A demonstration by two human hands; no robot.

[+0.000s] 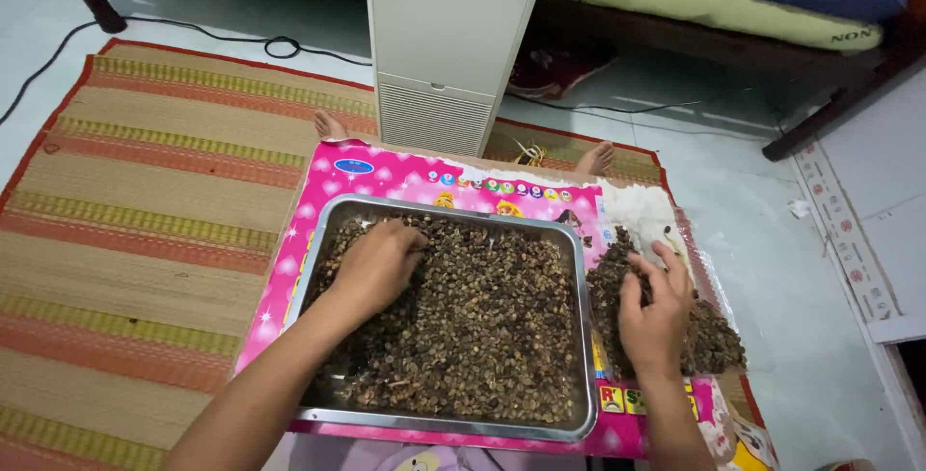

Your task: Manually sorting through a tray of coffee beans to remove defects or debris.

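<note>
Left hand (374,264) spread loosely, palm down on seeds (482,336) in metal tray (585,336). Right hand (655,312) curled, raking loose pile (714,341) beside tray.

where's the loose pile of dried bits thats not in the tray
In the head view, the loose pile lies right of the metal tray, under the right hand.
</note>
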